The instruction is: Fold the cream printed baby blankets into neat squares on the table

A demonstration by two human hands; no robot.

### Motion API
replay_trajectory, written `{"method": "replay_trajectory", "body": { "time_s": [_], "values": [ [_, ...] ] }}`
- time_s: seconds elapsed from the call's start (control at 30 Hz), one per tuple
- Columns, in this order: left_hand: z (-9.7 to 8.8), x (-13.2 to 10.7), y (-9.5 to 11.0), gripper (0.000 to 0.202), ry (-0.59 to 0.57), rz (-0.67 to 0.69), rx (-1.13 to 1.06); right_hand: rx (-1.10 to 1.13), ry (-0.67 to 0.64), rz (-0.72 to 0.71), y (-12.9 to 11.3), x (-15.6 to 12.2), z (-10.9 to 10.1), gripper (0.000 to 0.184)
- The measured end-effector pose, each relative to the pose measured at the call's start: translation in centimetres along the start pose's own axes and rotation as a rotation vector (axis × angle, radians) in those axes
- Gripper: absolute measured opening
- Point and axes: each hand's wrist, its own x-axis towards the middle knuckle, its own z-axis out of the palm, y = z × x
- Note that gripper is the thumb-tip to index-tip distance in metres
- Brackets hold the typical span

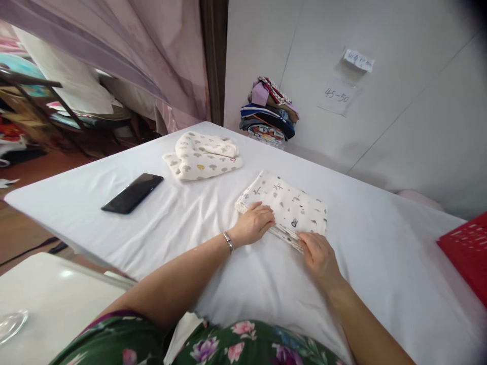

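- Head view: my right hand (pixel 319 253) pinched the folded cloth (pixel 291 205) near the far edge of the surface (pixel 380 253)
- My left hand (pixel 253 224) curled on it, clamped or not I couldn't tell
- Its folding looked nearly done; the other cloth (pixel 209 161), by the far corner, looked looser

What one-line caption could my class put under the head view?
A person's left grip and right grip at the near edge of a folded patterned cloth.

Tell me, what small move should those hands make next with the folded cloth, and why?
Probably smooth and even up the near edge of the folded cloth. The left hand and right hand both touch that edge, and stacked layers show between them. The cloth lies folded on the white-covered table, so a light tidy seems enough.
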Motion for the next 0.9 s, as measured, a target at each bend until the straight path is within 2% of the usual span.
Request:
{"method": "replay_trajectory", "body": {
  "time_s": [0.2,0.37,0.63,0.9],
  "values": [
    [-0.02,-0.1,0.0,0.021,-0.017,0.04,0.013,0.007,-0.02,-0.003,0.06,-0.05,0.01,0.02],
    [-0.12,-0.11,0.0,0.019,-0.028,0.01,-0.012,0.024,-0.007,0.017,-0.11,0.04,-0.11,0.017],
    [-0.12,0.04,0.26,0.018,-0.049,0.002,0.048,0.056,-0.061,0.036,0.01,0.12,0.11,0.015],
    [0.09,-0.21,0.18,0.019,-0.037,0.057,0.083,0.108,-0.053,0.129,-0.21,0.08,0.09,0.014]
  ]
}}
